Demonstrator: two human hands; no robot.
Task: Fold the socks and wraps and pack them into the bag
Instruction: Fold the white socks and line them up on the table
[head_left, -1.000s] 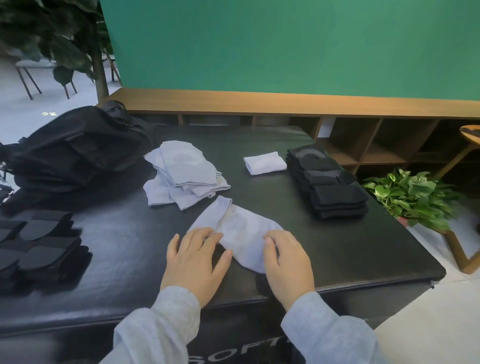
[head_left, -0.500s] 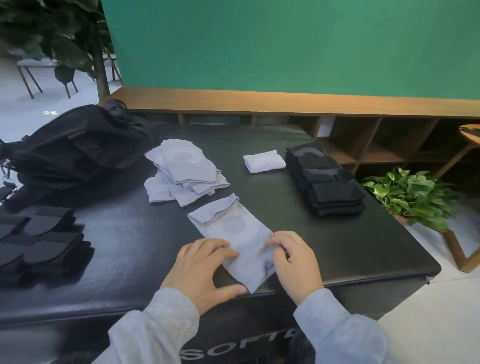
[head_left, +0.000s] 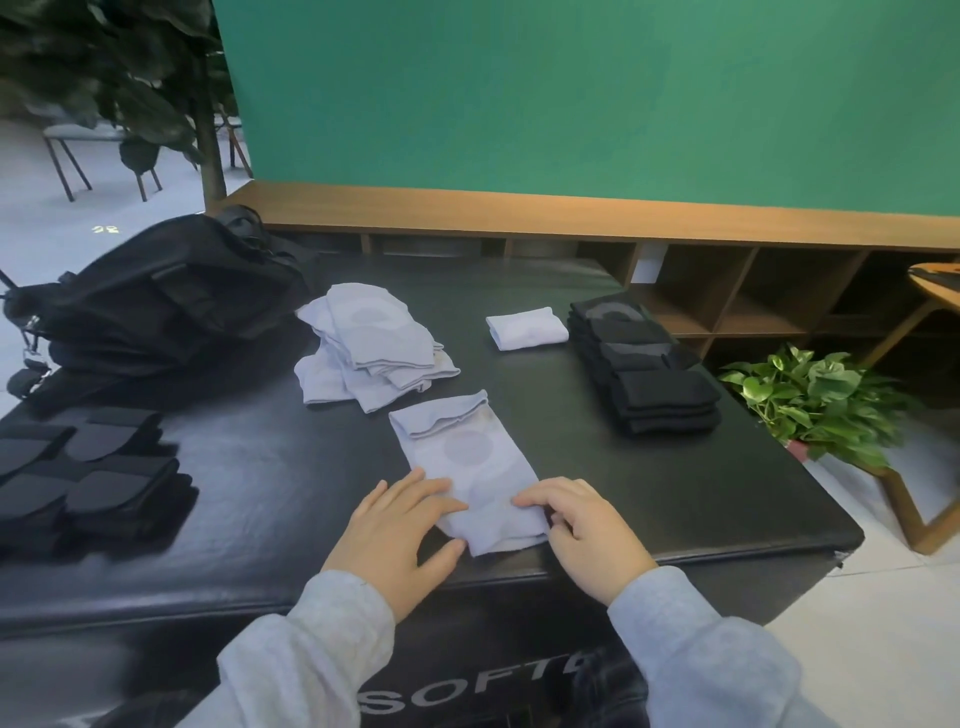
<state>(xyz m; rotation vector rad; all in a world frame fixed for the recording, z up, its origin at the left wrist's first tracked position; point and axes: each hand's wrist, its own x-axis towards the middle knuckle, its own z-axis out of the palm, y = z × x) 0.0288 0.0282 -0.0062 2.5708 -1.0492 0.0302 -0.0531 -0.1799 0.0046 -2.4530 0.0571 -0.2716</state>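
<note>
1. Bench (head_left: 649, 499), black, padded: carries every item below. Since a second ago the view sits slightly lower and closer; the stock on it keeps its places.
2. Bag (head_left: 156, 301), black, far left of the bench, slumped: unchanged, and whether its mouth is open cannot be told. Nothing appears packed from this batch yet, so by my judgement packing lies well ahead.
3. Black folded stacks, right (head_left: 654, 374) and left (head_left: 88, 478): unchanged; these seem finished.
4. Pale loose pile (head_left: 369, 348), between bag and work area: same heap as before, still awaiting folding.
5. Working piece, pale sock or wrap (head_left: 467, 467), just nearer than the pile: a second ago it lay skewed and rumpled at its near end; it now lies flat and straightened, open cuff away from the person, near end at the bench's front edge. Judged ready for its first fold.
6. Folded white piece (head_left: 525, 327), beside the right stack: unmoved; one pale item done.
7. Left hand (head_left: 400, 525): palm down, grip spread, fingers straight and pressing the piece's near-left corner; it has slid inward onto the cloth.
8. Right hand (head_left: 587, 530): fingers now curled, pinching the near-right edge, where earlier it lay flat.
</note>
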